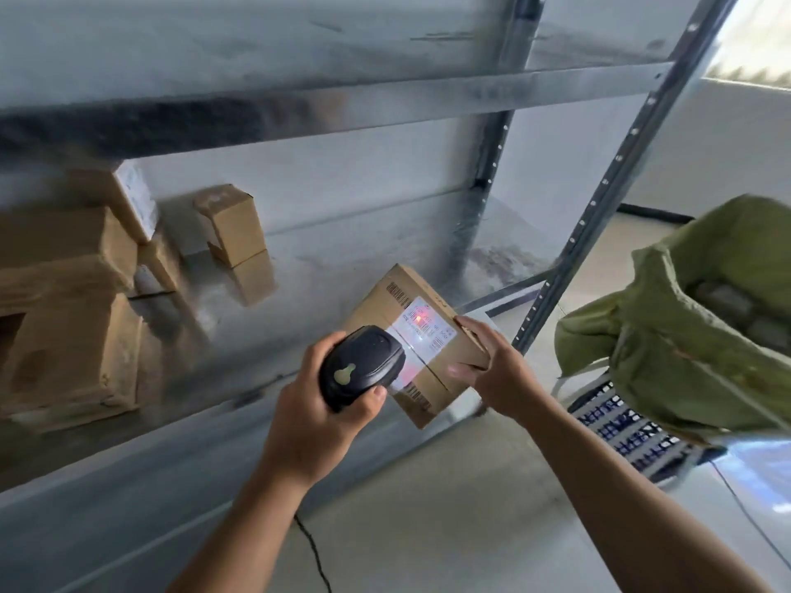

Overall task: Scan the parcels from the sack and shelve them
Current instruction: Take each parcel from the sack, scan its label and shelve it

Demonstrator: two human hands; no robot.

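Here, the left hand curls round a scanner, its red light on the label of a box. The right hand grips this box's right edge, over the shelf's front right corner. Rightward, an open green sack holds grey parcels.

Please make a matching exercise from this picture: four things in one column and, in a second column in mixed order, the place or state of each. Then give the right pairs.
Things
1. black scanner
2. parcel
3. green sack
4. small cardboard box

Places or states
A. stands open, to the right of the rack
B. gripped in the left hand
C. stands on the metal shelf, no hand on it
D. held by the right hand, red light on its label

Pairs: 1-B, 2-D, 3-A, 4-C
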